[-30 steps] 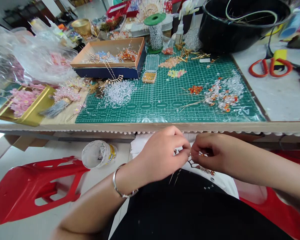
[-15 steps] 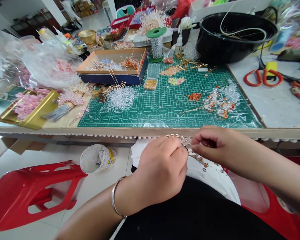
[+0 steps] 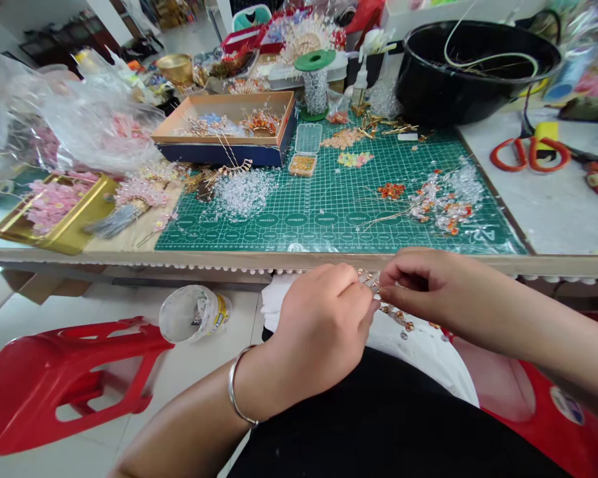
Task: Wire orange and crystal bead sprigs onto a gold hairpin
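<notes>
Over my lap, just below the table edge, my left hand [image 3: 323, 325] is closed on a beaded hair ornament [image 3: 396, 316] with gold wire and amber and clear beads. Much of the ornament is hidden behind that hand. On its other side my right hand [image 3: 423, 282] pinches it between thumb and fingertips. On the green cutting mat [image 3: 259, 232] above the hands lie a cluster of clear and amber bead sprigs [image 3: 441, 206], a small heap of orange beads [image 3: 391, 191] and a pile of clear beads [image 3: 242, 194].
A box of ornaments [image 3: 219, 149], a spool of bead strand [image 3: 315, 93], a black basin [image 3: 443, 93] and orange-handled scissors [image 3: 548, 156] stand farther back. Pink flowers fill a gold tray [image 3: 74, 232]. On the floor at left are a white bucket [image 3: 187, 315] and a red stool [image 3: 74, 385].
My left hand has turned and shifted slightly, covering more of the ornament. My right hand has moved a little left, keeping its pinch. The camera has shifted slightly.
</notes>
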The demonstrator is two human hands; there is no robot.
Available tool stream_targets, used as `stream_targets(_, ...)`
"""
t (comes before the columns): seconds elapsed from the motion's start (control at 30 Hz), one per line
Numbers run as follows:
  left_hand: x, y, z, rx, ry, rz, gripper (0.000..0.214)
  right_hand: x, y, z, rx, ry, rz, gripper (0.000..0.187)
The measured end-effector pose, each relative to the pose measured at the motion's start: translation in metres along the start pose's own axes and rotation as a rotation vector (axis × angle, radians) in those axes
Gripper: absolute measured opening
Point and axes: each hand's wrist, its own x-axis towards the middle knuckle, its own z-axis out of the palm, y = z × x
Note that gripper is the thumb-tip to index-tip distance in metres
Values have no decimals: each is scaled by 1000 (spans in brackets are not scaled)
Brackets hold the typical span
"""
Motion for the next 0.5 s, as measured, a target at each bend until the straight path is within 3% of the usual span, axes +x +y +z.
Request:
stream_targets(0.33,2,-5,-25,-521,-236,-244,18,17,12,-23,-77,-350,-161,17)
stream_targets(0.5,0,-4,-37,-591,-322,-217,17,21,16,-24,-62,-367,-186,14)
